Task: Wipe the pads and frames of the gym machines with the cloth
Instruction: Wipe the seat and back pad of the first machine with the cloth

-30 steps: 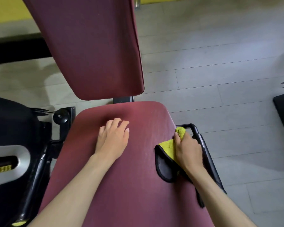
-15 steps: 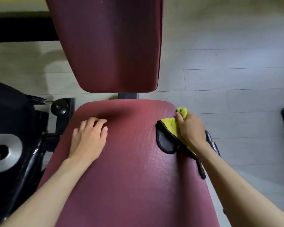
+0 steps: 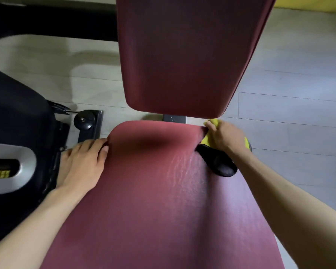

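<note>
My left hand (image 3: 81, 164) lies flat on the left edge of the seat pad (image 3: 159, 200). Its fingers are straight and close together, with the tips at the rounded far-left corner. My right hand (image 3: 226, 137) is curled over the cloth (image 3: 218, 163) and presses it onto the pad's far-right corner. The cloth is fuzzy yellow under my palm, and a rounded black flap sticks out toward me. The 2 pads are dark red with a fine leathery grain, and thin shiny streaks sit just beside the cloth. The back pad (image 3: 182, 55) rises beyond the seat, tapering to rounded lower corners. A round black knob (image 3: 84, 119) sits left of the seat, over pale floor planks (image 3: 289, 113).
</note>
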{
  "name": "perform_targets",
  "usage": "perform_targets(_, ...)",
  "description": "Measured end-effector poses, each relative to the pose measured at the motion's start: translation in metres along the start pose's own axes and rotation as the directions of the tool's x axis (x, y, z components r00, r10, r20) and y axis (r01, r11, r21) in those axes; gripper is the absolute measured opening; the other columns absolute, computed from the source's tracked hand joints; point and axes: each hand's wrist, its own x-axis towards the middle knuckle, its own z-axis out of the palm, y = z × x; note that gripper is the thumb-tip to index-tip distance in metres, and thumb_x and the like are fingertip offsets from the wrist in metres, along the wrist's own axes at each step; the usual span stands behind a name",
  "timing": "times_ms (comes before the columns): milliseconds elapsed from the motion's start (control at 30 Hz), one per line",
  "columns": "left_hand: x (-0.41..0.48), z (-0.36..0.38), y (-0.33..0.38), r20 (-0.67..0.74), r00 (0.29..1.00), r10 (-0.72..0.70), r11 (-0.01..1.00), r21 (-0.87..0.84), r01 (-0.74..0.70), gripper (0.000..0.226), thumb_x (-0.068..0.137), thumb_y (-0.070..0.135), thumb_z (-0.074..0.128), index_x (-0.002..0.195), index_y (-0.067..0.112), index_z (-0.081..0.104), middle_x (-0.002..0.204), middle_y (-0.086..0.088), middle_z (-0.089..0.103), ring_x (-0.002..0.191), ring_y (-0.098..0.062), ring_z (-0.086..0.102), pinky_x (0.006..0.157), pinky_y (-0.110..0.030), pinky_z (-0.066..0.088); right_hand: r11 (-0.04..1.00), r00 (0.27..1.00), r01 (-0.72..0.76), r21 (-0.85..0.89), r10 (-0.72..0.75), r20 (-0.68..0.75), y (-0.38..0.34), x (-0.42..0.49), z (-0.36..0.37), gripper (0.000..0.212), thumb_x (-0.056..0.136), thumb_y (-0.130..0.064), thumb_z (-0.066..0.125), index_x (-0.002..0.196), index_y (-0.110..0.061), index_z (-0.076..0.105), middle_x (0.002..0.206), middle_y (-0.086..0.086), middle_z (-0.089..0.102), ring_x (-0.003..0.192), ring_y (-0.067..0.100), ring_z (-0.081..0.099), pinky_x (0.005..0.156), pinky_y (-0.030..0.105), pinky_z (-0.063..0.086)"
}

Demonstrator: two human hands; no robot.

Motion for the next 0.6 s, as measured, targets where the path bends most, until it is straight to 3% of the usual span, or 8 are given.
perform_targets(100,0.000,-0.003,-0.018,-0.011,0.998,-0.059,0.998,-0.008,0.059,0.035,0.107,0.040,0.038,0.134,0.028,0.056,0.128,-0.005,0.067,0.119,-0.035,0.060,0.097,-0.053,0.041,0.956,0.960,0.278,-0.094,-0.281,-0.021,-0.066,0.010,0.021,0.080,0.093,-0.073,0.010,0.113,-0.026,0.072,0.111,0.008,0.073,0.104,0.034,0.066,0.081,0.037,0.042)
perform_targets(167,-0.003,-0.004,-0.034,0.033,0.995,-0.090,0.996,0.016,0.090,0.036,0.107,0.042,0.034,0.132,0.027,0.056,0.127,-0.008,0.066,0.114,-0.039,0.062,0.089,-0.053,0.045,0.902,0.927,0.374,-0.216,-0.372,0.049,-0.101,0.009,0.037,0.092,0.094,-0.071,-0.003,0.103,-0.023,0.076,0.102,0.007,0.075,0.099,0.031,0.069,0.085,0.038,0.046)
perform_targets(200,-0.005,-0.005,-0.042,0.074,0.992,-0.107,0.994,0.023,0.106,0.039,0.107,0.044,0.031,0.133,0.027,0.054,0.129,-0.008,0.065,0.112,-0.040,0.062,0.086,-0.052,0.047,0.895,0.928,0.371,-0.247,-0.363,0.079,-0.111,0.004,0.039,0.089,0.097,-0.067,0.001,0.092,-0.020,0.077,0.091,0.009,0.076,0.089,0.032,0.071,0.079,0.039,0.049)
perform_targets(267,-0.011,-0.005,-0.056,0.139,0.981,-0.132,0.991,0.023,0.130,0.044,0.107,0.047,0.026,0.139,0.028,0.050,0.134,-0.010,0.061,0.109,-0.042,0.064,0.081,-0.051,0.050,0.907,0.945,0.326,-0.265,-0.315,0.086,-0.116,-0.001,0.036,0.079,0.098,-0.061,0.012,0.078,-0.018,0.075,0.074,0.010,0.073,0.072,0.031,0.071,0.063,0.036,0.045)
perform_targets(300,-0.015,-0.004,-0.061,0.146,0.981,-0.129,0.992,0.017,0.128,0.046,0.106,0.047,0.026,0.141,0.027,0.048,0.132,-0.012,0.060,0.104,-0.044,0.065,0.078,-0.051,0.051,0.895,0.943,0.333,-0.296,-0.320,0.093,-0.114,-0.002,0.035,0.082,0.096,-0.064,0.007,0.085,-0.021,0.075,0.077,0.009,0.073,0.073,0.030,0.070,0.061,0.035,0.042)
perform_targets(367,-0.022,-0.002,-0.067,0.137,0.985,-0.109,0.993,-0.017,0.113,0.046,0.104,0.045,0.030,0.144,0.028,0.045,0.125,-0.016,0.062,0.093,-0.047,0.067,0.070,-0.052,0.055,0.892,0.946,0.322,-0.317,-0.314,0.080,-0.100,0.000,0.033,0.089,0.091,-0.072,-0.002,0.100,-0.025,0.074,0.090,0.007,0.074,0.082,0.031,0.069,0.067,0.036,0.043)
perform_targets(500,-0.017,0.007,-0.073,0.117,0.989,-0.095,0.994,-0.046,0.101,0.043,0.104,0.036,0.040,0.147,0.028,0.043,0.109,-0.021,0.065,0.080,-0.053,0.066,0.067,-0.058,0.057,0.980,0.985,0.093,-0.176,-0.116,-0.128,-0.054,-0.001,0.015,0.063,0.099,-0.068,0.040,0.097,-0.013,0.070,0.099,0.021,0.071,0.093,0.045,0.066,0.081,0.044,0.050)
perform_targets(600,-0.017,0.009,-0.075,0.113,0.988,-0.101,0.993,-0.054,0.107,0.045,0.105,0.028,0.043,0.150,0.028,0.041,0.112,-0.024,0.066,0.082,-0.055,0.066,0.069,-0.060,0.056,0.981,0.990,-0.095,-0.169,0.076,-0.115,-0.017,0.002,0.007,0.067,0.100,-0.066,0.040,0.101,-0.006,0.069,0.109,0.029,0.069,0.101,0.048,0.064,0.088,0.048,0.046)
